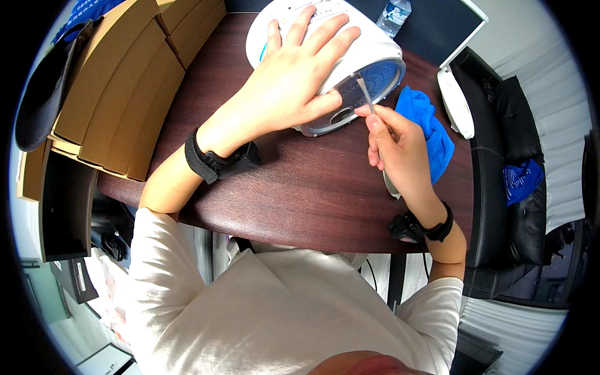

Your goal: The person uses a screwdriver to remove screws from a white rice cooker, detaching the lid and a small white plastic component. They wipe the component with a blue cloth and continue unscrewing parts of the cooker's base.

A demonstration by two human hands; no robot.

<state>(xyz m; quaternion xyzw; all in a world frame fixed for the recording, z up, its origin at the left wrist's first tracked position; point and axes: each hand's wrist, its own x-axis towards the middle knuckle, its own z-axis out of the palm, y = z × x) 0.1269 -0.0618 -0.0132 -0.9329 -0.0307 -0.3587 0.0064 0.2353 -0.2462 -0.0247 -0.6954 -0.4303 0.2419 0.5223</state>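
Observation:
A white round appliance [381,50] lies on its side on the dark wooden table [300,194], its blue-grey underside facing me. My left hand [294,75] lies flat on top of it with fingers spread, pressing on the white shell. My right hand [400,150] grips a slim metal tool [364,94], whose tip touches the underside of the appliance near its rim. Both wrists carry black straps.
A blue cloth [431,125] lies on the table right of my right hand. Cardboard boxes [119,87] are stacked at the left. A plastic water bottle [394,15] stands behind the appliance. A black leather chair [512,156] with a blue item sits on the right.

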